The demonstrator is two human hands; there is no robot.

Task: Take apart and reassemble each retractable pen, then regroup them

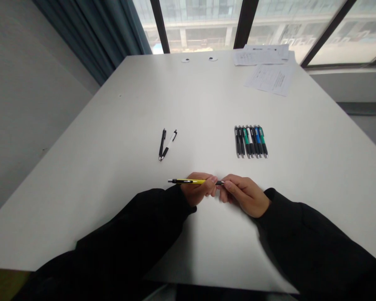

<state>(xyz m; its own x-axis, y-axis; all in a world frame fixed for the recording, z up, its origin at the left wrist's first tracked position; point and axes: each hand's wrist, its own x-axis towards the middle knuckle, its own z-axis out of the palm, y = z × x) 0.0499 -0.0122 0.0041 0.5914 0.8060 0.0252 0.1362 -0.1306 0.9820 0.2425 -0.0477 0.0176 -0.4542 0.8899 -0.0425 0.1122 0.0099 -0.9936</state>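
White surface (203, 100) spreads beneath the left hand (198, 191), which curls closed around a yellow pen (196, 182); just beside it, the right hand (246, 194), fingers drawn together, pinches the pen's dark tip end.

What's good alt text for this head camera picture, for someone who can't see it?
A left hand and a right hand hold a yellow pen sideways over a white table. Beyond them lie two loose pens at left and a neat row of pens at right, with papers near the window.
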